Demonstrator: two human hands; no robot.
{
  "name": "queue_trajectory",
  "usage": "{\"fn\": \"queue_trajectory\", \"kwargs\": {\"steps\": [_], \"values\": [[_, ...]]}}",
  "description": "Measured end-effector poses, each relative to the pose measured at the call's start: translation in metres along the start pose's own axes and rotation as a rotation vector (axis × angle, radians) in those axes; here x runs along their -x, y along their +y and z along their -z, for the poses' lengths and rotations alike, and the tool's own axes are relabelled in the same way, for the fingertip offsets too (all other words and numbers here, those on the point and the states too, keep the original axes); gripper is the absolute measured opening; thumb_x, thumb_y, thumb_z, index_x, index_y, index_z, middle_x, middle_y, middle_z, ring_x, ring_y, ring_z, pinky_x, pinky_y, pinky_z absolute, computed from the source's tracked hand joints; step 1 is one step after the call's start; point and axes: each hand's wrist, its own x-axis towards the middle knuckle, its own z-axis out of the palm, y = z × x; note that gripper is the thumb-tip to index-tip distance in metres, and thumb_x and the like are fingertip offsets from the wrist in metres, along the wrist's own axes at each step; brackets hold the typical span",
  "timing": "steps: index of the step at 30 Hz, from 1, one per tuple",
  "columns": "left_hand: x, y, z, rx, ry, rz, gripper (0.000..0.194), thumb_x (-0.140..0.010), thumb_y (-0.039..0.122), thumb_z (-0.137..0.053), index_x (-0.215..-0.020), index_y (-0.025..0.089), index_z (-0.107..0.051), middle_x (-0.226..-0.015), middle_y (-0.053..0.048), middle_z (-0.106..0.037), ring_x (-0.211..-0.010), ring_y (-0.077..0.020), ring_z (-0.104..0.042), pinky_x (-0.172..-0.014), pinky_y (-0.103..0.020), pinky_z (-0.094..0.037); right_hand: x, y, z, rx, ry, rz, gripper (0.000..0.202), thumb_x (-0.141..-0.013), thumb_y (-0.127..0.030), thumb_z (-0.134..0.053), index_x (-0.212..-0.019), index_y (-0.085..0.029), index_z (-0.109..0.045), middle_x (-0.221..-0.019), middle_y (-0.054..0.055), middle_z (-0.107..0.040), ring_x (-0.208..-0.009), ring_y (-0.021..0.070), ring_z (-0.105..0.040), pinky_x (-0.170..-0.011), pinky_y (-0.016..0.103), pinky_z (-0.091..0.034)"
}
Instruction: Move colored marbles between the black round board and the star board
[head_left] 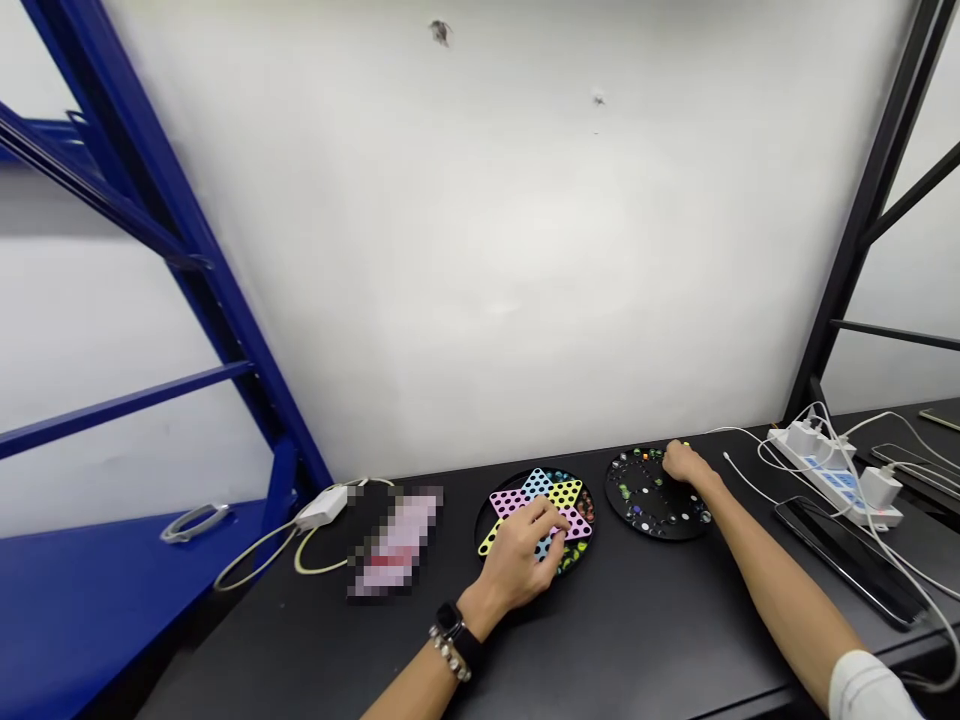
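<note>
My left hand (pixel 521 555) is over a star-shaped Chinese checkers board (pixel 579 492) with pink, yellow and blue points full of dark holes. Its fingers curl down, thumb close to the index finger; anything between them is hidden. Around the star, the board's round black rim (pixel 480 515) holds coloured marbles (pixel 586 510) in side pockets. To the right lies a round black tray (pixel 660 527) with loose marbles (pixel 626 492) scattered over it. At its far right edge, my right hand (pixel 681 463) is closed with fingertips down, and what it grips cannot be seen.
A white power strip (pixel 832 480) with plugged-in chargers and loose cables stands at the right, beside a black phone-like slab (pixel 847 560). Left of the board lie a blurred pink packet (pixel 397 545) and a white adapter (pixel 322 507) with its cable. A white wall (pixel 525 250) rises behind.
</note>
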Motion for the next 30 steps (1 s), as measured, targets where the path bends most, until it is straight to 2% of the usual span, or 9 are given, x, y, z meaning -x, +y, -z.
{"fn": "queue_trajectory", "kwargs": {"steps": [4, 6, 9, 12, 16, 20, 25, 27, 30], "values": [[0.000, 0.000, 0.000, 0.003, -0.006, -0.002, 0.016, -0.089, 0.013, -0.048, -0.088, 0.021, -0.061, -0.082, -0.003, -0.061, -0.072, -0.0153, -0.058, -0.066, -0.026, -0.047, 0.007, 0.009, 0.015, -0.412, 0.075, 0.025, 0.041, -0.101, -0.040, -0.017, -0.086, -0.020, -0.050, -0.062, 0.001, -0.050, -0.052, 0.0151, -0.051, -0.049, 0.025, -0.041], [0.000, -0.001, 0.000, 0.008, -0.003, -0.004, 0.016, -0.089, 0.013, -0.048, -0.088, 0.021, -0.061, -0.083, -0.003, -0.061, -0.072, -0.0154, -0.059, -0.067, -0.027, -0.047, 0.012, 0.009, 0.024, -0.768, 0.064, 0.046, 0.043, -0.100, -0.041, -0.010, -0.082, -0.022, -0.044, -0.060, -0.002, -0.042, -0.046, 0.0128, -0.039, -0.043, 0.022, -0.033], [0.000, -0.001, 0.000, 0.006, -0.004, -0.002, 0.016, -0.089, 0.013, -0.048, -0.088, 0.021, -0.062, -0.083, -0.003, -0.062, -0.072, -0.0156, -0.059, -0.067, -0.027, -0.047, 0.019, 0.003, 0.032, -1.366, -0.098, 0.036, 0.043, -0.099, -0.043, -0.011, -0.079, -0.022, -0.043, -0.062, -0.001, -0.039, -0.046, 0.0124, -0.033, -0.038, 0.020, -0.023], [0.000, -0.001, 0.000, -0.008, -0.010, 0.006, 0.016, -0.089, 0.013, -0.048, -0.087, 0.021, -0.062, -0.083, -0.003, -0.062, -0.073, -0.0157, -0.060, -0.067, -0.027, -0.048, 0.025, -0.009, 0.031, -1.564, -0.238, -0.035, 0.053, -0.099, -0.048, -0.007, -0.083, -0.020, -0.050, -0.065, 0.002, -0.045, -0.046, 0.0124, -0.031, -0.037, 0.020, -0.018], [-0.001, 0.000, 0.001, -0.010, -0.011, 0.009, 0.017, -0.088, 0.014, -0.048, -0.087, 0.021, -0.062, -0.084, -0.003, -0.063, -0.072, -0.0158, -0.060, -0.066, -0.026, -0.048, 0.027, -0.016, 0.027, -1.541, -0.272, -0.049, 0.058, -0.098, -0.057, -0.013, -0.083, -0.018, -0.053, -0.062, 0.001, -0.047, -0.042, 0.0102, -0.025, -0.037, 0.020, -0.016], [-0.001, 0.000, 0.001, -0.009, -0.016, 0.008, 0.016, -0.089, 0.014, -0.048, -0.087, 0.021, -0.062, -0.084, -0.003, -0.063, -0.072, -0.0158, -0.060, -0.066, -0.026, -0.048, 0.028, -0.005, 0.030, -1.324, -0.291, 0.003, 0.044, -0.093, -0.056, -0.041, -0.081, -0.017, -0.056, -0.055, -0.005, -0.043, -0.039, 0.0060, -0.022, -0.038, 0.019, -0.013], [0.000, -0.001, 0.001, -0.005, -0.022, 0.003, 0.016, -0.090, 0.014, -0.047, -0.087, 0.021, -0.061, -0.083, -0.003, -0.062, -0.072, -0.0155, -0.059, -0.067, -0.027, -0.047, 0.040, 0.010, 0.041, -0.793, -0.363, 0.235, 0.041, -0.083, -0.055, -0.061, -0.071, -0.017, -0.060, -0.049, -0.009, -0.036, -0.041, 0.0055, -0.024, -0.042, 0.021, -0.017], [0.000, -0.002, 0.000, -0.003, -0.027, 0.009, 0.016, -0.090, 0.014, -0.047, -0.087, 0.021, -0.061, -0.084, -0.003, -0.062, -0.073, -0.0156, -0.059, -0.067, -0.027, -0.047, 0.048, 0.012, 0.043, -0.524, -0.274, 0.272, 0.045, -0.084, -0.055, -0.061, -0.059, -0.017, -0.057, -0.046, -0.006, -0.036, -0.044, 0.0074, -0.030, -0.045, 0.023, -0.023], [-0.001, -0.001, 0.000, 0.002, -0.026, 0.014, 0.016, -0.090, 0.014, -0.047, -0.088, 0.021, -0.061, -0.084, -0.003, -0.061, -0.074, -0.0159, -0.058, -0.067, -0.027, -0.047, 0.061, 0.014, 0.040, -0.191, -0.136, 0.215, 0.051, -0.088, -0.051, -0.059, -0.050, -0.018, -0.051, -0.051, 0.001, -0.050, -0.050, 0.0125, -0.046, -0.052, 0.026, -0.031]]}}
